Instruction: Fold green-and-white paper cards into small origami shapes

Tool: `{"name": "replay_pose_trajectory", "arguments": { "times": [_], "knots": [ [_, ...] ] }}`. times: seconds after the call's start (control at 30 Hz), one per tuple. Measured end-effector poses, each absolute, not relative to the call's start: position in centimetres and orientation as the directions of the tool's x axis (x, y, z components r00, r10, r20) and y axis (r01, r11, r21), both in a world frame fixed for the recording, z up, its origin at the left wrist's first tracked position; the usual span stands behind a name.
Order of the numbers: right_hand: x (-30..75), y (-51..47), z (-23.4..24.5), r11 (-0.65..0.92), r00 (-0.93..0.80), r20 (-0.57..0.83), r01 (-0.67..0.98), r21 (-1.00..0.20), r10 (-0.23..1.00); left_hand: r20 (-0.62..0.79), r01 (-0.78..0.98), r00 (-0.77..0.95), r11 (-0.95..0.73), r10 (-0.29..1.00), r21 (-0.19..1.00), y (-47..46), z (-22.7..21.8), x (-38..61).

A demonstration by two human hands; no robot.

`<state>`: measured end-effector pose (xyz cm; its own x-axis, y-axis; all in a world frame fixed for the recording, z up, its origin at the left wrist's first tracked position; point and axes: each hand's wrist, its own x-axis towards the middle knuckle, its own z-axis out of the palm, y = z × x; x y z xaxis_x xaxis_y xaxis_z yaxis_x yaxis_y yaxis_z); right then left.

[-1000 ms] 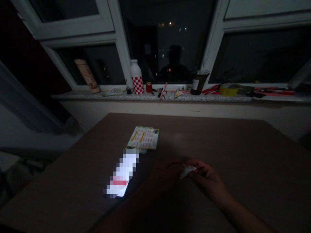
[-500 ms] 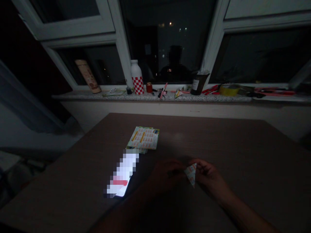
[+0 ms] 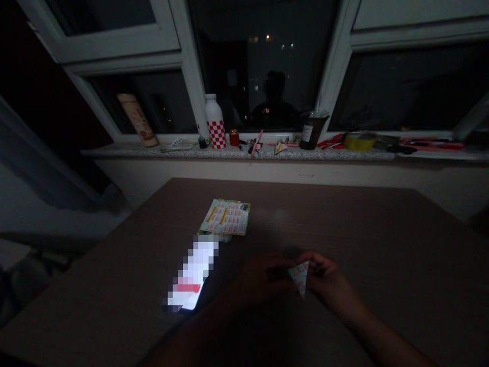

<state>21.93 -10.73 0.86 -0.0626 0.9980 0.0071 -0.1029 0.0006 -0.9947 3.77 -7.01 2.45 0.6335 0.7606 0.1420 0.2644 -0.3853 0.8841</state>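
Observation:
A small printed paper (image 3: 300,278), folded into a triangle with one point downward, is held between my two hands above the table. My right hand (image 3: 324,275) pinches its right edge with thumb and fingers. At the left edge, my left hand (image 3: 265,275) is closed on the paper, though it is dark and its fingertips are hard to make out. Left of my hands, a stack of printed paper sheets (image 3: 226,218) lies on the table. Nearer to me is a lit phone (image 3: 194,272), its screen blurred out.
The brown table (image 3: 367,224) reaches a wall under a window. Along the granite sill (image 3: 171,152) stand a tan tumbler (image 3: 138,121), a white bottle with red checks (image 3: 216,122), a small red jar (image 3: 234,137), a dark drink cup (image 3: 313,130) and a yellow roll (image 3: 360,142).
The folded paper has tilted and dropped slightly between my hands, showing a different part of its print. Both hands keep nearly the same place; the stack and phone are unmoved.

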Motion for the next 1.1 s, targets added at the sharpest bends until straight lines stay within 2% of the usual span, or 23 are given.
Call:
{"name": "replay_pose_trajectory", "arguments": {
  "times": [0.1, 0.2, 0.33, 0.47, 0.67, 1.1],
  "knots": [
    [22.2, -11.0, 0.7, 0.141, -0.047, 0.136, 0.132, -0.981, 0.99, 0.11, 0.248, 0.626, -0.33, 0.772, 0.911, -6.9, 2.4, 3.8],
    [22.9, -11.2, 0.5, 0.319, -0.104, 0.303, 0.384, -0.867, 0.947, 0.062, 0.246, 0.61, -0.263, 0.79, 0.933, -6.9, 2.3, 3.9],
    [23.5, -11.2, 0.6, 0.418, -0.175, 0.386, 0.518, -0.747, 0.906, -0.047, 0.227, 0.613, -0.119, 0.789, 0.967, -6.9, 2.1, 3.9],
    [23.4, -11.2, 0.9, 0.388, -0.193, 0.338, 0.539, -0.748, 0.921, -0.126, 0.183, 0.631, 0.011, 0.765, 0.983, -6.8, 2.0, 4.0],
    [22.9, -11.2, 0.9, 0.285, -0.179, 0.224, 0.497, -0.82, 0.958, -0.153, 0.178, 0.633, 0.05, 0.759, 0.983, -6.9, 1.8, 4.1],
    [23.0, -11.7, 2.1, 0.331, -0.201, 0.278, 0.32, -0.888, 0.94, -0.171, 0.097, 0.525, 0.14, 0.834, 0.985, -6.3, 1.2, 4.0]
  ]
}}
